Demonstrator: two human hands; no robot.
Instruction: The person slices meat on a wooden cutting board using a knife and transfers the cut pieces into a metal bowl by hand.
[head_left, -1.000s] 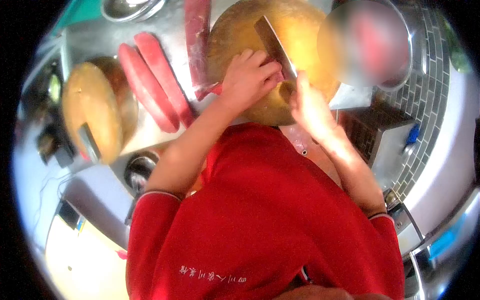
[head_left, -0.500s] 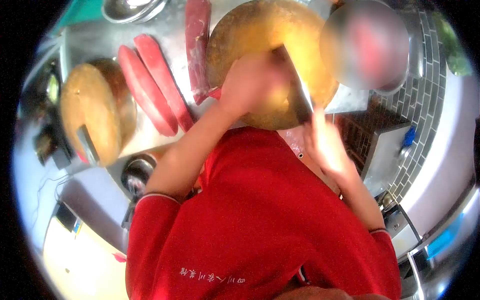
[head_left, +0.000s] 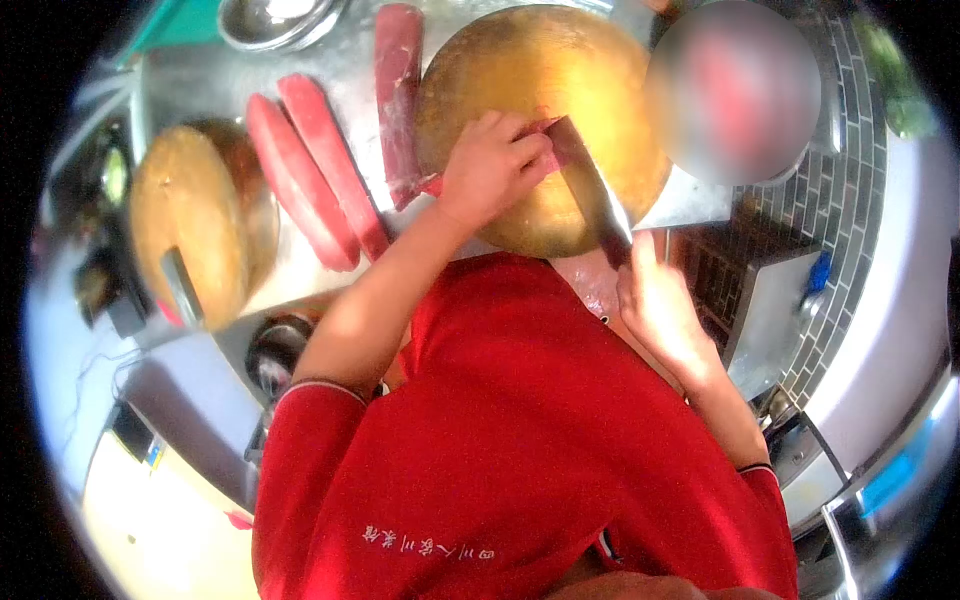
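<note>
My right hand point(head_left: 662, 305) is closed round the handle of a cleaver point(head_left: 592, 190), whose dark, broad blade reaches across the round wooden chopping block point(head_left: 625, 75). On the same block my left hand point(head_left: 497, 165) presses down with bent fingers on a piece of red meat point(head_left: 538, 127), mostly hidden beneath it. The blade's far end is right beside those fingertips. A long strip of raw meat point(head_left: 397, 95) lies just left of the block, its lower end near my left wrist.
Two more meat strips point(head_left: 302, 185) lie side by side on the metal counter point(head_left: 345, 60). Further left stands a second wooden block point(head_left: 185, 220) with a blade point(head_left: 182, 285) at its edge. Metal bowls point(head_left: 275, 22) sit at the back; a blurred round area point(head_left: 735, 90) is at right.
My left hand, smeared by motion before, now shows clearly on the meat. The cleaver and my right hand have shifted slightly down and right. The whole view has moved a little.
</note>
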